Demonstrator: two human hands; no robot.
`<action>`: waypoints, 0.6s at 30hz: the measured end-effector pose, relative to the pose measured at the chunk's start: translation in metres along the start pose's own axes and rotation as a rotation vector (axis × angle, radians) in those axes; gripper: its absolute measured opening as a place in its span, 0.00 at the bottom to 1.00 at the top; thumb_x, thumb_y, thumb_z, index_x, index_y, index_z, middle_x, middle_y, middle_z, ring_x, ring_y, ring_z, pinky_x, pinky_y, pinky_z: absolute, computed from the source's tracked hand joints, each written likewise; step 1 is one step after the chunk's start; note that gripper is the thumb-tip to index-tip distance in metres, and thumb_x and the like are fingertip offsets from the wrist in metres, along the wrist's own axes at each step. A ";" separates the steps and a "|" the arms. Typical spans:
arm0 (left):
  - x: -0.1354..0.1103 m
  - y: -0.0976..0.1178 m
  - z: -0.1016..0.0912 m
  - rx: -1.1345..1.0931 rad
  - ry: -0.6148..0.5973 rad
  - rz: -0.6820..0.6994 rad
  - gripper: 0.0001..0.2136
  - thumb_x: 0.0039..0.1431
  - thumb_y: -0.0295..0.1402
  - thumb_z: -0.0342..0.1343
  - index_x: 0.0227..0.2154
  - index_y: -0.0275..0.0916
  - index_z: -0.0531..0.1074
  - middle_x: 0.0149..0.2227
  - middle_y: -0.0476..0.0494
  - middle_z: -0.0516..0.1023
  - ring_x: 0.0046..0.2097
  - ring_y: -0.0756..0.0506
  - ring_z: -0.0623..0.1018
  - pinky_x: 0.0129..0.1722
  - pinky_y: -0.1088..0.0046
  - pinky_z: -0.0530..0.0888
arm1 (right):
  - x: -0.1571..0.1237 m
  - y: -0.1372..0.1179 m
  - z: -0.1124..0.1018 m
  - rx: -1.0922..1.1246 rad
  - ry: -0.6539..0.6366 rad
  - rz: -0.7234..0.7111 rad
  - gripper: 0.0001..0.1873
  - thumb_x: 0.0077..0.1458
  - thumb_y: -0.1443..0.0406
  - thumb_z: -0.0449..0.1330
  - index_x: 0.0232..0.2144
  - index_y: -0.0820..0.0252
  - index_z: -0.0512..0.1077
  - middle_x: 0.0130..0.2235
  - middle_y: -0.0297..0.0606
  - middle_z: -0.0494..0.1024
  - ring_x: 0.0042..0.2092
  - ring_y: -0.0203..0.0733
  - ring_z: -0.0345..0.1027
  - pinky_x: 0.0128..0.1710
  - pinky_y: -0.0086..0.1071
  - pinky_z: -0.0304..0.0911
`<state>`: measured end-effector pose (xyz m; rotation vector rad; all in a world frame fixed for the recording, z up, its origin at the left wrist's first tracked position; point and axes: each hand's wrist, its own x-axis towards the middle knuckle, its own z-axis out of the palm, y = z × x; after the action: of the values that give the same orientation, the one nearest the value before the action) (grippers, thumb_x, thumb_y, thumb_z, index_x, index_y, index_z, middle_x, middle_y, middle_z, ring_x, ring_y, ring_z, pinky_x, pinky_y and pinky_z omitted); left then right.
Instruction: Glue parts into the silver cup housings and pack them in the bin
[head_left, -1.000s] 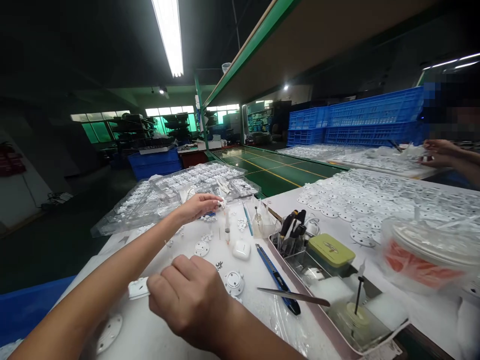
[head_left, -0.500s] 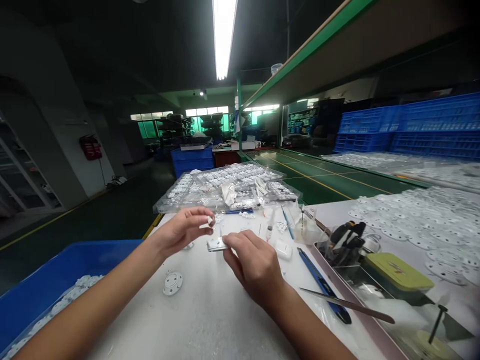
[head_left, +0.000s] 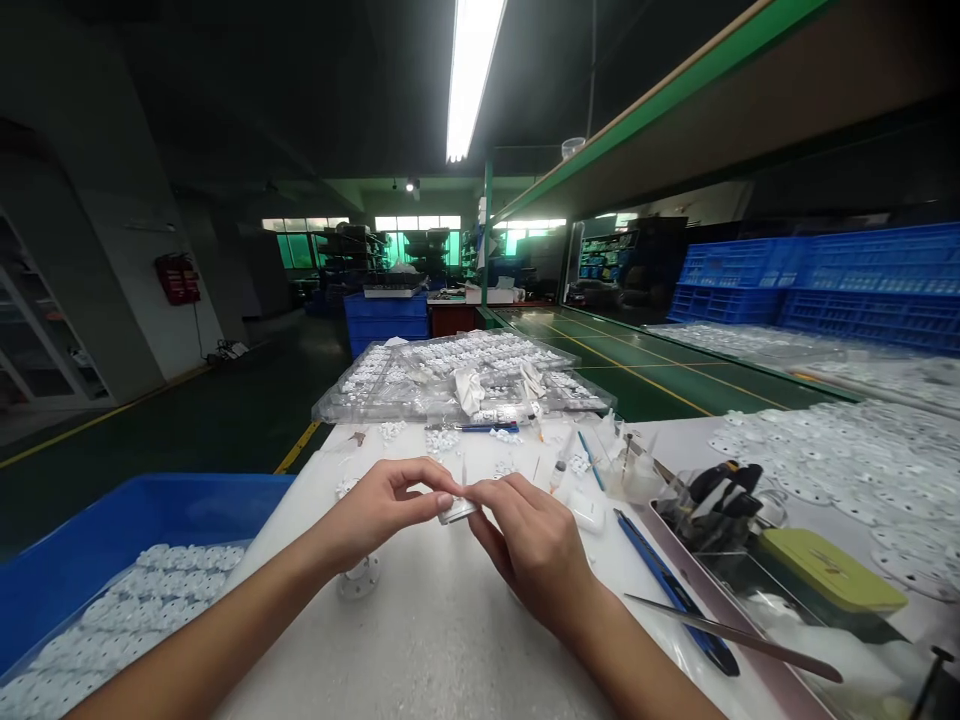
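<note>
In front of me, my right hand (head_left: 529, 530) pinches a small flat white plastic part (head_left: 457, 513) between thumb and fingers. My left hand (head_left: 401, 500) meets it from the left, thumb and index finger pressed together at the part's upper edge; whatever lies between those fingertips is hidden. On the white table below my left wrist is a round white disc with holes (head_left: 360, 578), partly covered by the forearm. Another white piece (head_left: 346, 487) shows behind the left hand. Small piles of tiny white pieces (head_left: 442, 441) lie just beyond both hands.
A blue bin (head_left: 202, 490) of white discs stands at left. Bagged trays of white parts (head_left: 465, 350) fill the far table end. To the right lie a blue cutter knife (head_left: 675, 590), metal tweezers (head_left: 720, 630), a tool tray with a yellow-green lid (head_left: 832, 568), and spread white discs (head_left: 810, 450).
My left hand has moved right and down, bringing its pinched fingers from above the disc area onto the white part in my right hand. Earlier they held a tiny white piece. The view shifted slightly.
</note>
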<state>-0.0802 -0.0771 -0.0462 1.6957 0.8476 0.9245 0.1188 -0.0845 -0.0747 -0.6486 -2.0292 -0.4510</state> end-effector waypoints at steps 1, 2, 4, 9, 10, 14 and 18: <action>-0.001 -0.001 0.000 0.034 0.012 0.030 0.07 0.57 0.38 0.59 0.36 0.42 0.78 0.38 0.44 0.74 0.41 0.46 0.73 0.41 0.73 0.70 | 0.000 0.000 0.001 0.002 -0.008 0.015 0.06 0.58 0.72 0.54 0.39 0.62 0.67 0.29 0.35 0.73 0.30 0.36 0.62 0.28 0.29 0.56; -0.001 -0.001 0.001 0.069 0.021 0.064 0.08 0.57 0.38 0.58 0.36 0.42 0.77 0.38 0.44 0.74 0.41 0.45 0.73 0.42 0.72 0.71 | -0.001 0.000 0.002 0.006 -0.011 0.031 0.06 0.58 0.72 0.54 0.38 0.62 0.67 0.28 0.35 0.72 0.30 0.36 0.62 0.28 0.29 0.56; -0.002 -0.003 0.003 0.103 0.027 0.129 0.08 0.58 0.37 0.57 0.38 0.42 0.77 0.40 0.42 0.74 0.43 0.44 0.73 0.44 0.70 0.71 | -0.001 0.000 0.002 0.022 0.001 0.057 0.05 0.57 0.72 0.54 0.37 0.61 0.66 0.28 0.35 0.71 0.30 0.35 0.63 0.27 0.29 0.56; -0.005 -0.013 0.012 0.106 0.059 0.233 0.10 0.54 0.32 0.61 0.41 0.44 0.74 0.41 0.44 0.74 0.45 0.44 0.73 0.47 0.69 0.71 | -0.003 -0.002 0.005 0.077 0.033 0.086 0.06 0.57 0.72 0.54 0.38 0.60 0.65 0.28 0.34 0.71 0.29 0.34 0.64 0.27 0.28 0.58; -0.005 -0.015 0.013 0.138 0.084 0.251 0.10 0.54 0.31 0.61 0.40 0.43 0.74 0.40 0.44 0.74 0.44 0.45 0.74 0.46 0.69 0.71 | -0.003 -0.002 0.006 0.081 0.029 0.093 0.06 0.57 0.72 0.54 0.38 0.60 0.65 0.28 0.34 0.71 0.29 0.34 0.64 0.27 0.28 0.59; -0.006 -0.019 0.013 0.279 0.169 0.302 0.09 0.52 0.26 0.59 0.37 0.42 0.74 0.35 0.45 0.75 0.39 0.46 0.75 0.41 0.71 0.71 | -0.005 -0.003 0.007 0.085 0.013 0.101 0.07 0.57 0.71 0.55 0.39 0.59 0.66 0.30 0.34 0.73 0.29 0.33 0.66 0.27 0.27 0.60; -0.004 -0.017 0.000 0.412 0.227 0.386 0.09 0.51 0.24 0.60 0.36 0.41 0.74 0.33 0.47 0.75 0.37 0.47 0.75 0.37 0.73 0.71 | -0.004 -0.001 0.004 0.184 0.028 0.205 0.09 0.60 0.66 0.55 0.44 0.58 0.65 0.31 0.34 0.75 0.28 0.32 0.66 0.27 0.26 0.62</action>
<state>-0.0839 -0.0759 -0.0636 2.1906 0.9226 1.2865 0.1171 -0.0842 -0.0803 -0.7229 -1.9261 -0.1501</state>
